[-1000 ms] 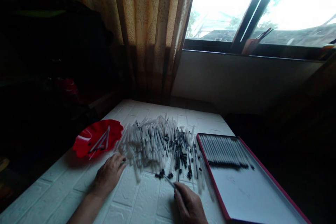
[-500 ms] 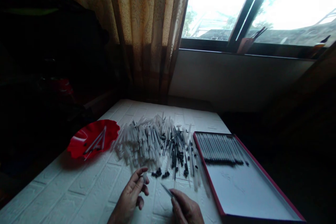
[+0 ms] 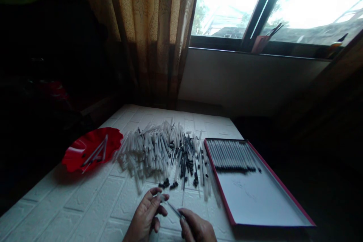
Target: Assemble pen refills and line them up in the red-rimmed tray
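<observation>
Between the thumb and forefinger of my left hand (image 3: 148,211) is a small translucent pen cap (image 3: 161,196). My right hand (image 3: 199,227) grips a slim pen (image 3: 174,210), its pointed end aimed up and left at the cap. Tip and cap are close; whether they touch I cannot tell. Beyond both hands lies a pile of clear pen barrels and caps (image 3: 153,151), with dark refills (image 3: 185,159) on its right side. Several small black plugs (image 3: 173,185) rest just past my fingertips.
At right, a shallow red-edged box (image 3: 241,200) holds a row of pens (image 3: 229,155) with black ends. A red wavy-rimmed dish (image 3: 75,153) with a few pen parts sits at left. These stand on a white brick-patterned table (image 3: 85,200). Behind are a curtain (image 3: 150,19) and a window.
My hands have come closer together, bringing the pen tip nearer the cap. The whole scene has shifted slightly left and up as the head view moved.
</observation>
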Tool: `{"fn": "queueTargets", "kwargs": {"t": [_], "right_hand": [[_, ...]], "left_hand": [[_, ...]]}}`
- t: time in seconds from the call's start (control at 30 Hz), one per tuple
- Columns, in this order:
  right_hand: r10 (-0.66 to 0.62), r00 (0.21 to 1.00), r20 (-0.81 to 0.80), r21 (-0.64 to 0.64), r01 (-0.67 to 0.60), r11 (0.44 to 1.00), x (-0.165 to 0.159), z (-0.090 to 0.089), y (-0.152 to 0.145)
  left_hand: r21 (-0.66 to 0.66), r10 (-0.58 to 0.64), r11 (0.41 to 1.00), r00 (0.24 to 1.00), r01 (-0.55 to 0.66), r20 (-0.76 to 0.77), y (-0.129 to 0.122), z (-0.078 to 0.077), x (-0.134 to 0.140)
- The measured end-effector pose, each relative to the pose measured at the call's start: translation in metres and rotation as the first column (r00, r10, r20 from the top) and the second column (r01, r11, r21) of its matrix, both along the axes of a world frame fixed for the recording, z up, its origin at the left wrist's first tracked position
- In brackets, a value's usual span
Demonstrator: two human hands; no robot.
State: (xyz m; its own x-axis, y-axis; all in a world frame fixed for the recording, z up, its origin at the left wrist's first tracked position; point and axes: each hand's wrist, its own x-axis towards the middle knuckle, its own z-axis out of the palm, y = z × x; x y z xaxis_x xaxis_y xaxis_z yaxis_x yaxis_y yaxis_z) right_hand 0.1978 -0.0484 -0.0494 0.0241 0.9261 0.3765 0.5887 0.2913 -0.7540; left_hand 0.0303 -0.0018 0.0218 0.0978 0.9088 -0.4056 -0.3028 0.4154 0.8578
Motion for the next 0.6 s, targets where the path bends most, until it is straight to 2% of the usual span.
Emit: {"fn": "queueTargets", "kwargs": {"t": [0.17,0.3,0.47,0.6], "right_hand": [[0.024,1.000,0.003,-0.032,-0.024,0.999,0.000,0.008,0.000],[0.090,0.995,0.037,-0.064,-0.087,0.994,0.004,0.023,0.001],[0.189,0.967,0.171,-0.162,-0.161,0.974,0.015,0.048,0.006],[0.254,0.929,0.269,-0.225,-0.196,0.954,0.024,0.062,0.011]], "left_hand": [[0.012,-0.029,1.000,0.999,0.029,-0.012,-0.002,0.000,0.000],[0.061,-0.068,0.996,0.996,0.071,-0.054,-0.001,-0.003,-0.002],[0.112,-0.198,0.968,0.956,0.226,-0.215,-0.001,-0.012,-0.007],[0.184,-0.275,0.906,0.861,0.381,-0.427,-0.002,-0.018,-0.014]]}}
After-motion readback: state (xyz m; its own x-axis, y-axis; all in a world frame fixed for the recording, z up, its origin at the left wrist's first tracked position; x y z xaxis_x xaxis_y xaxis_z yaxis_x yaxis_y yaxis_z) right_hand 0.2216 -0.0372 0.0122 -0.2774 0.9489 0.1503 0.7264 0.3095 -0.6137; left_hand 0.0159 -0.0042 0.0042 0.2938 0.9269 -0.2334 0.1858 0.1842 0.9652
